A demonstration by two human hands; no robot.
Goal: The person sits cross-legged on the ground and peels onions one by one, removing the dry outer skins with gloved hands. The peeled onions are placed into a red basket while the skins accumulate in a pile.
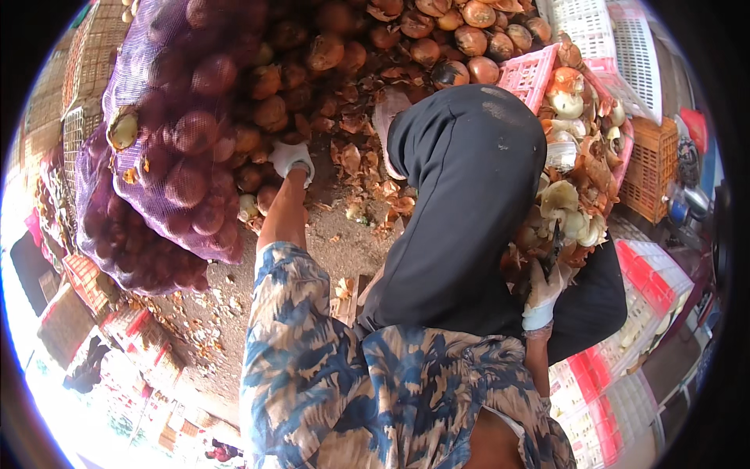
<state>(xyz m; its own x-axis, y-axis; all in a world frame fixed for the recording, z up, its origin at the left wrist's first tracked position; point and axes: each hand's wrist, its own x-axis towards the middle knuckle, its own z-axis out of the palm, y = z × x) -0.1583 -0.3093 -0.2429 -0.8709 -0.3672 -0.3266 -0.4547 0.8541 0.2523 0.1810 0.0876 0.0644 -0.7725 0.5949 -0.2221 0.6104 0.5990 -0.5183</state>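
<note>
My left hand point(291, 161), in a white glove, reaches to the edge of the onion pile point(270, 111); its fingers are partly hidden, and whether it grips an onion cannot be told. Over my lap at the right, my gloved right hand point(545, 284) is closed on a small knife point(555, 243), its dark blade pointing up. The knife is in front of a pink plastic crate point(530, 73) heaped with onion skins and cut onion pieces point(562, 205). Purple mesh sacks point(176, 135) full of onions stand to the left of my left hand.
Loose onion skins point(351, 158) lie on the ground between the pile and my bent knee. An orange crate point(647, 170) and white crates point(633, 58) stand at the right. Crates with red and white sides point(650, 281) are at the lower right. More crates point(140, 334) stand at the lower left.
</note>
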